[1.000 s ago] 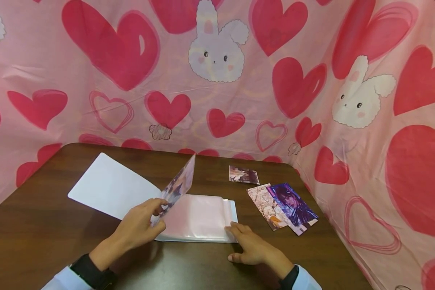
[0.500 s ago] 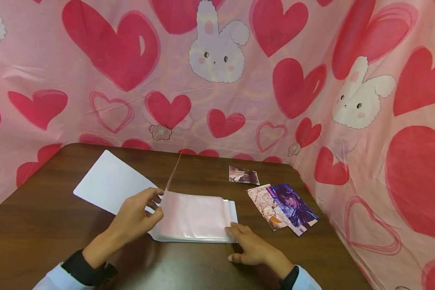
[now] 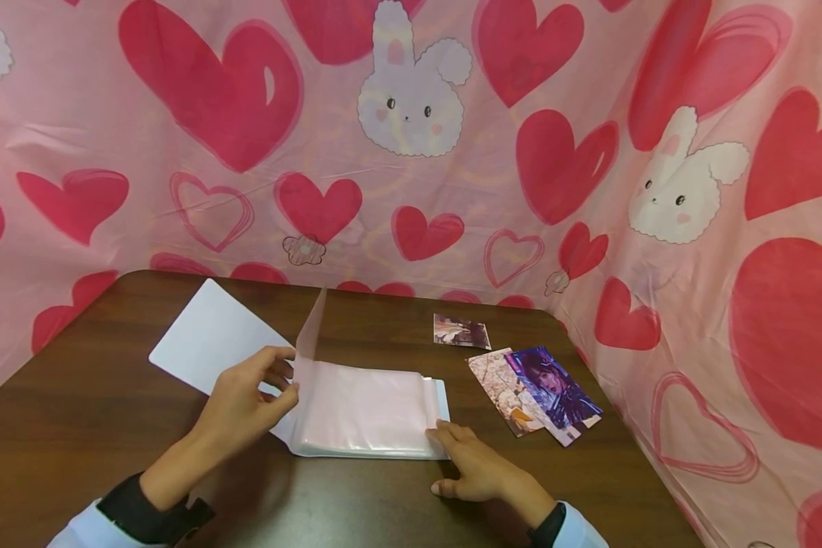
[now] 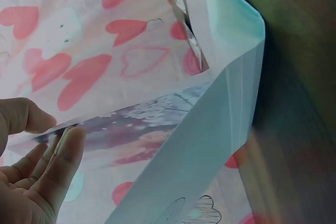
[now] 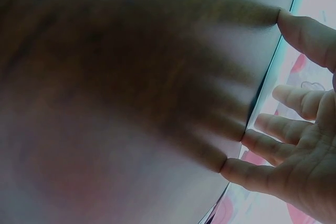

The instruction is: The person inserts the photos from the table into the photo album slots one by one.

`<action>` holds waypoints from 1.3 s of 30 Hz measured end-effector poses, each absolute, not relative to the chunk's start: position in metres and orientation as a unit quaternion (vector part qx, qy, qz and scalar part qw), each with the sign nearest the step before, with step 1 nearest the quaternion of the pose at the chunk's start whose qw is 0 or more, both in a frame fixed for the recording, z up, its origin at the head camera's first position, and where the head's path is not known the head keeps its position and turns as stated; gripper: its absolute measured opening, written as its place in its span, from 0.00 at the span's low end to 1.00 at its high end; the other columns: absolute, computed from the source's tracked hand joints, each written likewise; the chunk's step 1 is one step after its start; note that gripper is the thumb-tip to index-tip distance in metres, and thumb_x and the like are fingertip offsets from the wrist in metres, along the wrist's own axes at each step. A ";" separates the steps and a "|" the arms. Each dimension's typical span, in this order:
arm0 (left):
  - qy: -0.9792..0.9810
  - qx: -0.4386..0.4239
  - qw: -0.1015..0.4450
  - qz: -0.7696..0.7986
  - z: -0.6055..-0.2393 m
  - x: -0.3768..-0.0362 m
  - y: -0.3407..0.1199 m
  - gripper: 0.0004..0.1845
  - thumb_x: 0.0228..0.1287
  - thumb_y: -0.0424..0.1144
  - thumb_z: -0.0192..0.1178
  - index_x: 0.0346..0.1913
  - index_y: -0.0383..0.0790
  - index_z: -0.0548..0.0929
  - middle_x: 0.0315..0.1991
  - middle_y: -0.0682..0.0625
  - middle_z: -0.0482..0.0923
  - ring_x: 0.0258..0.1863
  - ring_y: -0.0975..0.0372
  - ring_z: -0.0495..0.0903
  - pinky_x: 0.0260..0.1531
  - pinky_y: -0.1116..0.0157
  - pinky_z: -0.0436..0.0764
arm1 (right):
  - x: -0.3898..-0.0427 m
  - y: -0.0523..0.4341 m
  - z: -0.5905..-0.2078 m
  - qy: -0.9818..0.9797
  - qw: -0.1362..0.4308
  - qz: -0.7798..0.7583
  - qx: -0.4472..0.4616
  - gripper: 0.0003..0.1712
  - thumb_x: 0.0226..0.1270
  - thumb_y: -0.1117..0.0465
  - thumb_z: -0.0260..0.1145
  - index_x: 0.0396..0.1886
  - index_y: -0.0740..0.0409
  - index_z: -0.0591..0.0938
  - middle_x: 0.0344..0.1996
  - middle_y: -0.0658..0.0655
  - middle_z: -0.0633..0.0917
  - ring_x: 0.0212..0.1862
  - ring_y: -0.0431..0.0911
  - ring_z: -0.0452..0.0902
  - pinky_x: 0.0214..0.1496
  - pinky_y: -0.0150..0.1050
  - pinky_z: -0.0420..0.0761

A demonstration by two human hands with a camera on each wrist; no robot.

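A photo album [image 3: 366, 407] with clear pocket pages lies open on the table, its white cover [image 3: 212, 331] spread to the left. My left hand [image 3: 246, 392] pinches a raised album page [image 3: 310, 327] between thumb and fingers, near the binding. In the left wrist view that page [image 4: 142, 121] carries a blossom picture, and the left hand [image 4: 39, 166] grips its edge. Fingers extended, my right hand [image 3: 482, 468] rests at the album's lower right corner. The right wrist view shows the right hand [image 5: 299, 135] with its fingers spread and fingertips touching the table.
Right of the album lie a pink blossom card [image 3: 500, 384] and a purple-blue card [image 3: 555, 388], overlapping. A smaller photo card [image 3: 460, 332] sits farther back. A heart-and-rabbit cloth [image 3: 411, 190] hangs behind and beside the brown table [image 3: 62, 426].
My left hand has moved left, turning the page from leaning right past upright to leaning left. The white cover has shifted slightly right. My right hand has stayed in place.
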State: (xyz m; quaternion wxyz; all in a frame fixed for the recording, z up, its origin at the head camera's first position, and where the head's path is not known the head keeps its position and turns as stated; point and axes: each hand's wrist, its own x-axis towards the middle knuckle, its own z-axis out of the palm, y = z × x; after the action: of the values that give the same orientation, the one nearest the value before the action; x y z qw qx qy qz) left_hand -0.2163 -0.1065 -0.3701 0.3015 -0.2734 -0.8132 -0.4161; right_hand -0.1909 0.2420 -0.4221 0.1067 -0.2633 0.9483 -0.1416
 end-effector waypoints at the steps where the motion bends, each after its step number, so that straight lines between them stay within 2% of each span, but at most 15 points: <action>1: -0.813 -0.270 0.304 -0.417 -0.369 -0.216 -0.107 0.20 0.43 0.25 0.67 0.43 0.33 0.76 0.27 0.54 0.78 0.22 0.69 0.78 0.19 0.76 0.76 | -0.191 0.242 -0.422 0.948 0.107 -0.142 -0.263 0.43 0.54 0.49 0.70 0.65 0.59 0.64 0.65 0.66 0.62 0.63 0.60 0.59 0.57 0.55 0.67; 13: -0.798 -0.257 0.343 -0.424 -0.357 -0.216 -0.114 0.24 0.42 0.23 0.67 0.47 0.31 0.74 0.28 0.50 0.80 0.22 0.66 0.79 0.20 0.77 0.77 | -0.191 0.243 -0.422 0.946 0.110 -0.146 -0.266 0.42 0.54 0.49 0.70 0.65 0.59 0.64 0.65 0.67 0.62 0.63 0.60 0.59 0.57 0.56 0.67; 22: -0.808 -0.242 0.344 -0.412 -0.356 -0.215 -0.121 0.26 0.42 0.23 0.66 0.49 0.30 0.74 0.29 0.48 0.80 0.22 0.66 0.79 0.20 0.78 0.76 | -0.192 0.243 -0.424 0.949 0.108 -0.142 -0.259 0.42 0.54 0.49 0.70 0.66 0.58 0.64 0.65 0.66 0.62 0.63 0.59 0.59 0.58 0.55 0.67; 31: -0.823 -0.196 0.335 -0.415 -0.349 -0.209 -0.136 0.38 0.38 0.20 0.67 0.58 0.32 0.67 0.36 0.43 0.74 0.25 0.60 0.78 0.21 0.81 0.74 | -0.192 0.243 -0.423 0.948 0.104 -0.143 -0.265 0.42 0.54 0.48 0.70 0.65 0.59 0.64 0.64 0.67 0.63 0.62 0.60 0.60 0.57 0.56 0.68; 34: -0.827 -0.175 0.342 -0.411 -0.347 -0.209 -0.142 0.34 0.39 0.21 0.66 0.56 0.31 0.69 0.37 0.42 0.74 0.26 0.62 0.77 0.20 0.81 0.73 | -0.191 0.243 -0.423 0.948 0.106 -0.143 -0.263 0.42 0.54 0.48 0.70 0.66 0.58 0.64 0.65 0.66 0.62 0.63 0.59 0.60 0.57 0.55 0.67; 39: -0.835 -0.143 0.345 -0.404 -0.346 -0.209 -0.154 0.25 0.42 0.23 0.63 0.50 0.30 0.74 0.34 0.42 0.75 0.25 0.72 0.74 0.21 0.83 0.71 | -0.192 0.243 -0.424 0.950 0.109 -0.143 -0.255 0.43 0.54 0.48 0.70 0.66 0.57 0.64 0.65 0.65 0.62 0.63 0.58 0.59 0.58 0.54 0.67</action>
State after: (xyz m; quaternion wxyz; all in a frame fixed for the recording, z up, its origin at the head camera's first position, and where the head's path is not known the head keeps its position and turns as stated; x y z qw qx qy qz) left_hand -0.2089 -0.1537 -0.3457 0.3454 -0.1432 -0.8349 -0.4039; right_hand -0.1921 0.2427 -0.4239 0.1094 -0.2547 0.9500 -0.1434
